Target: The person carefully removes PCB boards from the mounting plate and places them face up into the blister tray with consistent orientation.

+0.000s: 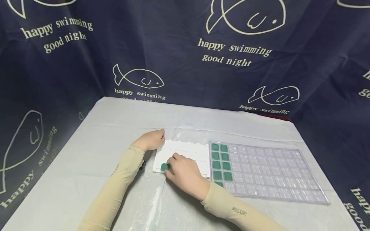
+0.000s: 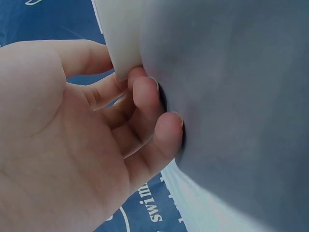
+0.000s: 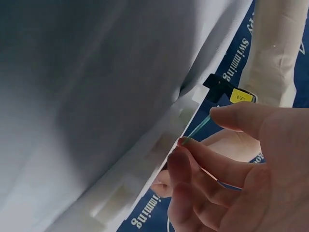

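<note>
A white rectangular board (image 1: 181, 147) with small notches along its edges lies in the middle of the table. At its far left corner, my left hand (image 1: 148, 140) grips the edge; the left wrist view has the thumb on one face of the board (image 2: 120, 38) and curled fingers at the other. My right hand (image 1: 186, 175) is over the front left part of the board, pinching a thin green square tile (image 1: 164, 166) between thumb and index finger. In the right wrist view the tile (image 3: 197, 129) appears edge-on, tilted, its lower edge close to the board.
Right of the board lies a clear plastic compartment tray (image 1: 268, 170). Green tiles (image 1: 226, 165) fill its left columns, partly hidden by the right arm. A black wrist device (image 3: 219, 88) with a yellow label sits on the left wrist. A dark blue fish-print curtain (image 1: 185, 80) surrounds the table.
</note>
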A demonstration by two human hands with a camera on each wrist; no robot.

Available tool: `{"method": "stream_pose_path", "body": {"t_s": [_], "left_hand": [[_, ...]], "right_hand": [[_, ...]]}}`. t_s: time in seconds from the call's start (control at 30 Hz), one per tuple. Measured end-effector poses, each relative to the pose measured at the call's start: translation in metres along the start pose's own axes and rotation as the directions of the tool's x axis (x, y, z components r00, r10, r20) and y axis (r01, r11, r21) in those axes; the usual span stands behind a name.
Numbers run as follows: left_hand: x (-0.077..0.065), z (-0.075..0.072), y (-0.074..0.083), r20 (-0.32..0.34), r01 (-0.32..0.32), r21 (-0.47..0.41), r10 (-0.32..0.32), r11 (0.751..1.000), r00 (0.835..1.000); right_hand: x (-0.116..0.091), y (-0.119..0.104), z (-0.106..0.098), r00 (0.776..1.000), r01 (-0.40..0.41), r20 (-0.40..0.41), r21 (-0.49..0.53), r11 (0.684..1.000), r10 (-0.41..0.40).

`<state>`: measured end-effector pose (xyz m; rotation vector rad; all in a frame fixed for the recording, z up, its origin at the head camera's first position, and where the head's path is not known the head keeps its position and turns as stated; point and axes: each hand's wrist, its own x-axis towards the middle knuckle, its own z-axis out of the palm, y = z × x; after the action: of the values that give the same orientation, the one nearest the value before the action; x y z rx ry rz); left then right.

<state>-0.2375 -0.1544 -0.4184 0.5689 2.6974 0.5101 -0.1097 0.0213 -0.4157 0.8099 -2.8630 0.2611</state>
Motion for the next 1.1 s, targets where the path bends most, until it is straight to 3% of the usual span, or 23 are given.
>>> {"method": "stream_pose_path", "body": {"t_s": [0.67,1.1], "left_hand": [[0.001,0.003,-0.002,0.0,0.008,0.007,-0.008,1.0,1.0],[0.0,0.002,0.0,-0.001,-0.005,0.001,0.005,1.0,1.0]], "right_hand": [[-0.025,0.014,-0.019,0.998,-0.017,0.064,0.024,1.0,0.016],[-0.05,0.029,-0.031,0.997,-0.072,0.034,0.035,0.997,0.071]]}}
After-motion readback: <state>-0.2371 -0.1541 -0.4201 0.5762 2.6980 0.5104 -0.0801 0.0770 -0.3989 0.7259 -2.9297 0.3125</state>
